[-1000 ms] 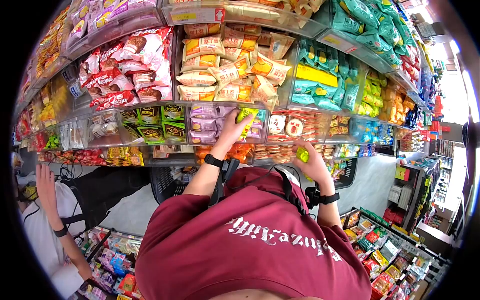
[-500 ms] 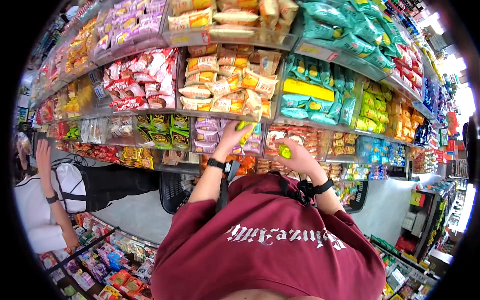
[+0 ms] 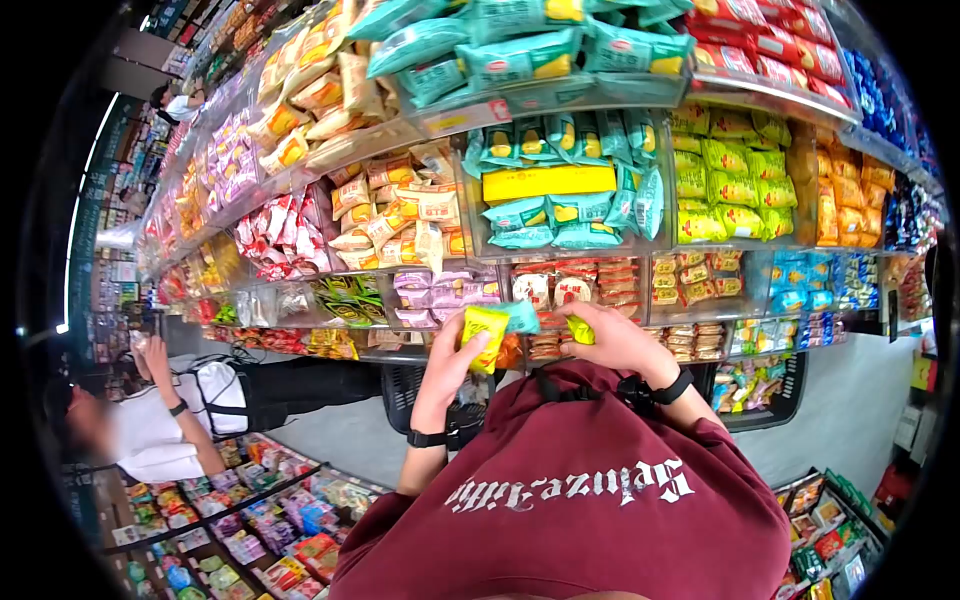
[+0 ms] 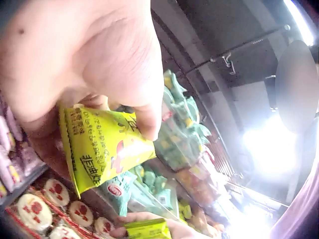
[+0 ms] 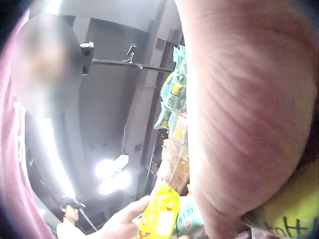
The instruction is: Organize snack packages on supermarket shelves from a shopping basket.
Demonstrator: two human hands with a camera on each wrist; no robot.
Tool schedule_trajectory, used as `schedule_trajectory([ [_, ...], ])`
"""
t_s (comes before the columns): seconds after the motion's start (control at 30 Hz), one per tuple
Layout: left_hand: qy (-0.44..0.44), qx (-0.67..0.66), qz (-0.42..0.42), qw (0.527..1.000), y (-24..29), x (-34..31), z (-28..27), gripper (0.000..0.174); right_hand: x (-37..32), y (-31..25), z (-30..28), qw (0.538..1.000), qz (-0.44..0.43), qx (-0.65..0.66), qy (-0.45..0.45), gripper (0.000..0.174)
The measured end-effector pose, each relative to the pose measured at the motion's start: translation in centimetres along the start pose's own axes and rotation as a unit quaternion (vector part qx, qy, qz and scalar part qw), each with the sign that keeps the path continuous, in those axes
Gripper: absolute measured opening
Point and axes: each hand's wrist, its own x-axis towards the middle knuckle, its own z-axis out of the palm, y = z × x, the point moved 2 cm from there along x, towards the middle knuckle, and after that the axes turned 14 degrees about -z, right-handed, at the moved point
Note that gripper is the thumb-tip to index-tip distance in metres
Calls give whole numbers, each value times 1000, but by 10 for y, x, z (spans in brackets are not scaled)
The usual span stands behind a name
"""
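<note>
In the head view my left hand (image 3: 447, 362) grips a yellow-green snack packet (image 3: 484, 338), and a teal packet (image 3: 521, 317) sticks out beside it. The left wrist view shows my thumb pressed on the front of the yellow-green packet (image 4: 107, 149), with the teal packet (image 4: 118, 191) behind it. To the right, my right hand (image 3: 622, 345) holds another yellow-green packet (image 3: 580, 330), partly hidden by the fingers. Both hands are in front of the lowest shelf bins, a short gap between them.
Clear bins hold teal packets (image 3: 520, 215), green packets (image 3: 735, 175), cream packets (image 3: 400, 215) and purple packets (image 3: 445, 292). Round white snacks (image 3: 572, 290) lie behind the hands. A black basket (image 3: 790, 395) is below at the right. Another person in a white shirt (image 3: 165, 430) stands at left.
The view has swung right along the shelves. My left hand has come away from the purple packets with its packets, and the two hands are closer together. The other person's hand has shifted.
</note>
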Motion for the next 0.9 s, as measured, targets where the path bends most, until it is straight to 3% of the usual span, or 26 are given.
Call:
schedule_trajectory([
  [0.07,-5,43,49,998,42,8,29,63,-5,8,-5,1000,-5,3,-9,52],
  [0.1,27,70,53,996,96,0,61,63,-7,12,-11,1000,-6,9,-7,52],
  [0.3,61,61,84,993,200,39,104,54,-32,16,-38,999,-2,-3,32,54],
  [0.43,60,56,110,991,210,75,104,54,-52,14,-58,998,6,-8,64,52],
  [0.5,208,243,185,929,213,84,103,58,-60,19,-63,993,-9,-11,116,52],
  [0.57,234,259,201,915,211,79,116,57,-65,20,-68,991,2,-14,133,51],
  [0.67,219,287,223,906,213,78,119,54,-69,20,-71,982,35,-28,185,49],
  [0.73,249,299,302,870,217,79,115,52,-68,18,-67,979,50,-33,197,49],
  [0.9,157,296,280,900,212,77,90,53,-53,3,-43,981,66,-45,178,50],
])
